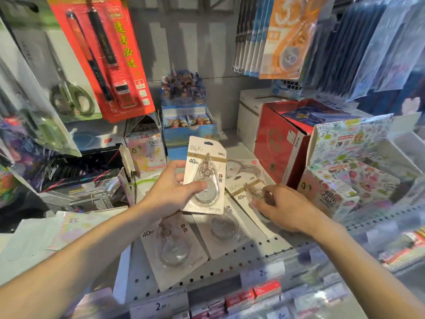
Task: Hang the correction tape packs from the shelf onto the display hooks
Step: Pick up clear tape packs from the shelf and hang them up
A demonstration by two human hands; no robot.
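My left hand [171, 188] holds one white correction tape pack [205, 173] upright above the shelf, thumb across its clear blister. My right hand [281, 207] reaches down onto a second pack [242, 188] lying on the shelf, fingers curled round its blister. Two more packs lie flat nearer the front, one [171, 248] at the left and one [222, 231] beside it. Another pack [243, 168] lies further back. Orange and blue packs [287, 38] hang from hooks at the upper right.
The perforated white shelf [250, 254] has price labels along its front edge. A red box [279, 143] and a sticker-patterned box [340, 185] stand at the right. Card boxes [187, 118] stand behind. Scissors [66, 88] and a red pen pack [108, 56] hang at the left.
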